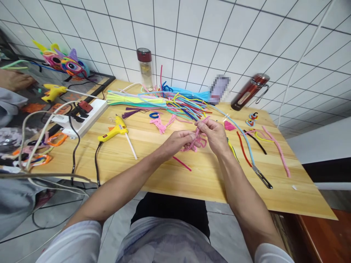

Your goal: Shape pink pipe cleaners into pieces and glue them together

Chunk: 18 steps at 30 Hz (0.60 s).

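Between my hands, over the middle of the wooden table (164, 171), is a pink pipe cleaner (196, 137), bent and partly hidden by the fingers. My left hand (181, 141) pinches it from the left. The fingers of my right hand (212, 133) close on its upper end. Loops of pink pipe cleaner show just below and behind the fingers. A dark pink pipe cleaner piece (182, 163) lies on the tabletop below my left hand. Left of my hands rests a twisted pink pipe-cleaner shape (161, 125) with a small blue coil (154, 115) beside it.
Bundled pipe cleaners (137, 99) lie along the back, near a glass bottle (145, 71) and a leaning red flask (248, 93). A yellow glue gun (115, 130) and power strip (87, 120) sit left. Scissors-like snips (261, 178) lie right. Another person's hand (16, 80) is far left.
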Each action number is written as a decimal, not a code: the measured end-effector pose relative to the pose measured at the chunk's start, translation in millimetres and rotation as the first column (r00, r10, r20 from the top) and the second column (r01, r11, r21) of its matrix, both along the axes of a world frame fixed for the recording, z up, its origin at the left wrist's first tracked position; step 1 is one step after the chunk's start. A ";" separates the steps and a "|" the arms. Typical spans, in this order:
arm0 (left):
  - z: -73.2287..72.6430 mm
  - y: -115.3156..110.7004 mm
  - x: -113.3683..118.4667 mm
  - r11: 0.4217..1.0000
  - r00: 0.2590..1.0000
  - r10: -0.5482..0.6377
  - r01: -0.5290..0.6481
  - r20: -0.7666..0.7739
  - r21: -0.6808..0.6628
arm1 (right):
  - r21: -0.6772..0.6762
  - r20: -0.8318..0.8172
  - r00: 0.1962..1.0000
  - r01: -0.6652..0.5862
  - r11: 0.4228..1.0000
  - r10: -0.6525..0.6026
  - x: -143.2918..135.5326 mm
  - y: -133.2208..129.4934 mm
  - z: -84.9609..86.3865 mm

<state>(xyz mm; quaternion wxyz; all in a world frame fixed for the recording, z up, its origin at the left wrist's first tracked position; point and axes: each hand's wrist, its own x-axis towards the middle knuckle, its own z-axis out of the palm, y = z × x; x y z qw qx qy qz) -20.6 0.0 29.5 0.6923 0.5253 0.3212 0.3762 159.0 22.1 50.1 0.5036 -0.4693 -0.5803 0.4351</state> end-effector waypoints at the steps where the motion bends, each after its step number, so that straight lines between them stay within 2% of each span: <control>1: 0.3 -0.2 -0.1 1.000 1.000 -0.004 0.004 -0.009 0.002 | 0.009 0.005 1.000 0.006 1.000 -0.006 -0.2 -0.4 2.1; 9: 0.9 -0.9 1.6 0.999 0.999 0.029 -0.030 -0.041 -0.022 | 0.189 0.231 0.967 0.066 0.980 -0.110 -6.6 -7.9 13.2; 12: 2.6 -2.1 1.8 0.999 1.000 0.023 -0.023 0.014 -0.032 | 0.138 0.242 0.967 0.043 0.989 -0.076 -5.7 -6.6 16.8; 15: 4.6 -3.3 2.9 0.999 0.997 0.035 -0.033 0.070 -0.033 | 0.076 0.185 0.983 -0.006 0.997 -0.008 -3.5 -4.7 20.3; 18: 4.6 -3.0 3.6 0.999 0.997 0.049 -0.047 0.063 -0.028 | 0.076 0.135 0.991 -0.031 0.997 0.020 -2.2 -3.4 21.7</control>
